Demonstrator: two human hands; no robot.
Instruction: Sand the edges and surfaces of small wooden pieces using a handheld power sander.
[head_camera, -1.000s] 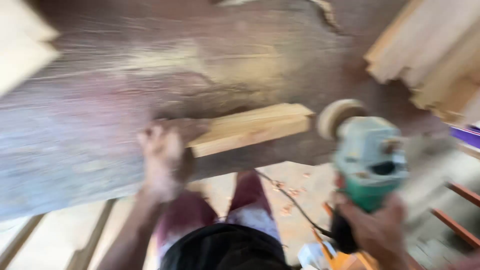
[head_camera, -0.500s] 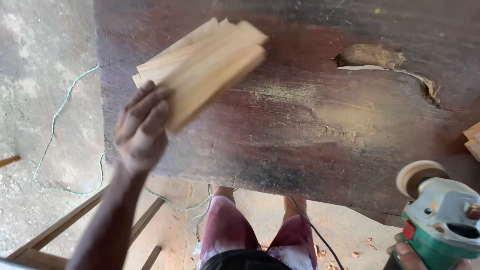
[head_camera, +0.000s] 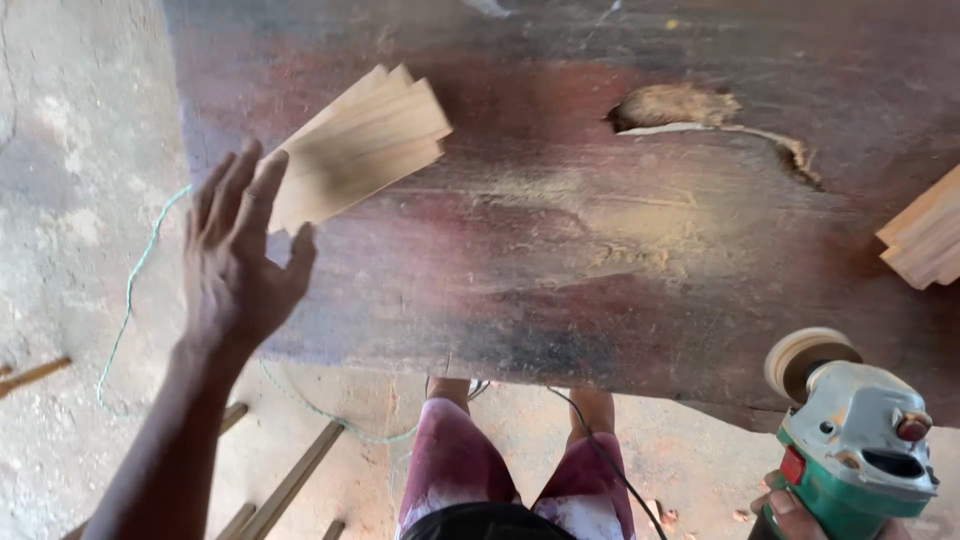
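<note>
My left hand is raised over the left edge of a dark, dusty wooden table, palm open and fingers spread. Just beyond its fingertips a stack of pale wooden slats lies at an angle on the table; I cannot tell whether the fingers still touch it. At the bottom right my right hand, of which only the fingers show, grips a green and grey angle grinder. Its round sanding disc sits just off the table's near edge.
More pale slats poke in at the right edge. A sawdust-filled gouge marks the tabletop. A green cord lies on the concrete floor, wooden strips lie below left, and the grinder's black cable hangs by my legs.
My left hand carried the slats to the table's left side and has opened, fingers now spread off the stack. The grinder stays in my right hand at the lower right.
</note>
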